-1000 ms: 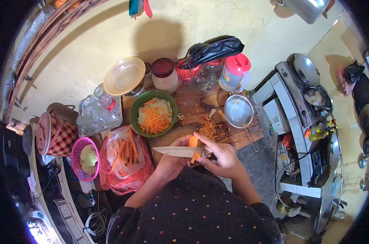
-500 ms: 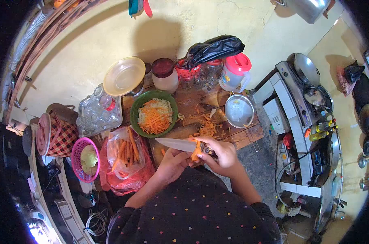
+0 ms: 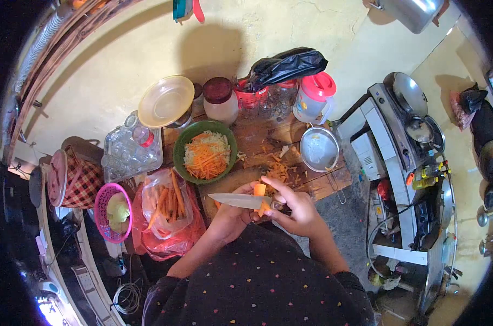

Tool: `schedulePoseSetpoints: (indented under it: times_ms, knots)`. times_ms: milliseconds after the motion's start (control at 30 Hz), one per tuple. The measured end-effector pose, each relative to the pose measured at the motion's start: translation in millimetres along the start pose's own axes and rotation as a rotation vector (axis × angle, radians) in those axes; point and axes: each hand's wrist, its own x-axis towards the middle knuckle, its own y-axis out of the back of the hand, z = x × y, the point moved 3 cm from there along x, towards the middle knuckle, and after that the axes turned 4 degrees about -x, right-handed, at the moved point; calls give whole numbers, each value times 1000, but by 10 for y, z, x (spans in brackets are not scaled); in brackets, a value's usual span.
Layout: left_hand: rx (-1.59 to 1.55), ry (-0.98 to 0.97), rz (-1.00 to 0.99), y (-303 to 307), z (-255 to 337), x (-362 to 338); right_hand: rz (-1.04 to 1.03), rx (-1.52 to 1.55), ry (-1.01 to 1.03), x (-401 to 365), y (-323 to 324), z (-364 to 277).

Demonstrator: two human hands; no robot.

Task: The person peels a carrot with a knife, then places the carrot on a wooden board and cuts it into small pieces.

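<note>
My right hand [image 3: 299, 210] is closed around the handle of a knife [image 3: 233, 200], whose blade points left. Behind and under the blade, my left hand [image 3: 233, 218] grips a piece of carrot [image 3: 259, 190], and the blade crosses it. Orange peelings [image 3: 276, 171] are scattered on the wooden table [image 3: 257, 133] just beyond my hands. A green bowl [image 3: 234, 154] with shredded carrot and pale shreds stands to the upper left. Whole carrots [image 3: 177, 195] lie in a clear bag inside a red bag [image 3: 168, 248], left of my left hand.
A metal strainer [image 3: 319, 150] sits at the table's right. Jars and a pink-lidded pitcher [image 3: 314, 100] line the back. Left are a glass tray [image 3: 157, 161] and a pink basket [image 3: 99, 217]; a stove [image 3: 386, 103] stands right.
The knife blade has moved slightly down and now lies across the carrot piece. An orange part of the carrot now stands up above the blade. My right index finger is more extended.
</note>
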Motion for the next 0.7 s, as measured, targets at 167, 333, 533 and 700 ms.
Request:
schedulePoseSetpoints:
  times_ms: [167,333,533,700]
  knots:
    - [34,-21,31,-70,24,-19,-56,-88,-12,5,7,-1]
    - [51,-11,35,-61,-13,-55,134,-61,158,21,-62,105]
    - [70,7,36,-20,-40,-32,230,-36,143,-4,-78,109]
    - [200,-50,50,-97,-26,-40,275,65,-4,-14,-85,243]
